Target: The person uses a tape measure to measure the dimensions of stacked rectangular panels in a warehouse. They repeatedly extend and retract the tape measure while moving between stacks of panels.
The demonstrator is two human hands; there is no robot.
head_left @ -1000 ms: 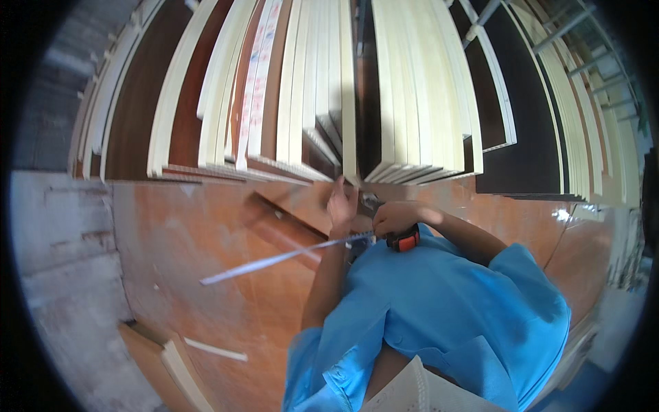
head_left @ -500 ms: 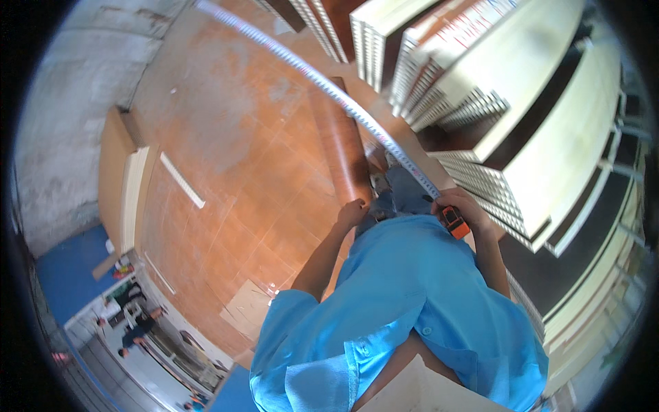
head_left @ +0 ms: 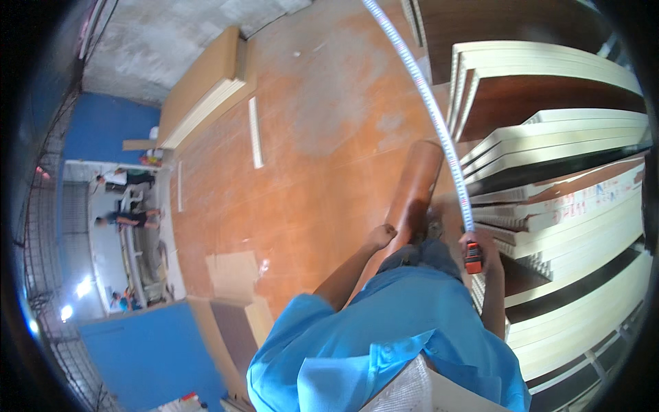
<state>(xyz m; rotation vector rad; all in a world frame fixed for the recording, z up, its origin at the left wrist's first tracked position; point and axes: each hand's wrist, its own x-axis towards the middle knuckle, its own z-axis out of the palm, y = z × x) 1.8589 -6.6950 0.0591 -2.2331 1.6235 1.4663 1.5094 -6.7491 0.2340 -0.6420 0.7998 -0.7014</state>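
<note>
My right hand grips a tape measure with an orange and black case, close in front of me on the right. Its long white blade runs out from the case, bowing up and left past the top of the view. My left hand is closed beside a brown, rounded roll or panel that slants from near my legs out over the floor. What the left fingers hold, if anything, is hidden.
Stacks of pale-edged boards crowd the right side. On the orange floor lie a white strip and a flat cardboard piece. Long panels lean by the grey wall. Several people are far left, near blue panels.
My view has turned left, so the board stacks and floor appear shifted and rotated. The tape measure stays in my right hand, its blade now pointing more steeply up the view.
</note>
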